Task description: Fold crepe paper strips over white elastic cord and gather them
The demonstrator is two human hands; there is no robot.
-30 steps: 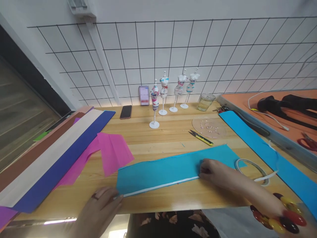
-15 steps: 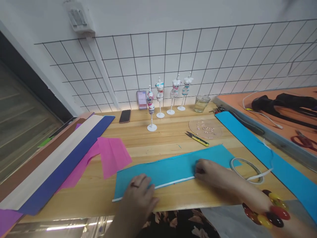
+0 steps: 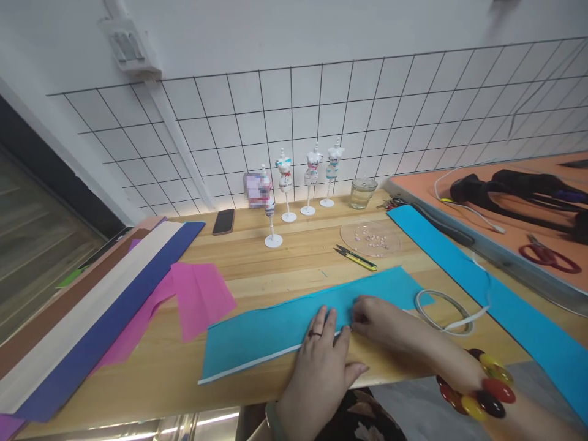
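Note:
A light-blue sheet [image 3: 266, 327] lies across the wooden table, with a narrow white tape strip [image 3: 250, 364] along its near edge. Fingers stretched and spread, my left hand [image 3: 321, 367] rests flat on the sheet and the strip, close beside my right hand. My right hand [image 3: 379, 318] is closed, its fingers curled and pinched at the strip's right end; the fingertips are partly hidden. Just right of it, a tape roll [image 3: 420, 304] with a loose white tail overlaps the sheet's right corner.
Yellow snips [image 3: 361, 260] and a clear dish [image 3: 344, 236] of small pieces lie beyond the sheet. Several small white mannequins [image 3: 273, 241], a phone [image 3: 223, 222] and a glass [image 3: 362, 195] stand or lie further back. Pink pieces [image 3: 202, 300] and long coloured strips [image 3: 124, 294] are at left; a blue strip [image 3: 441, 263] at right.
My left hand has slid right along the sheet's near edge, from its left part to beside my right hand. The right hand keeps its place on the sheet. The view has shifted slightly.

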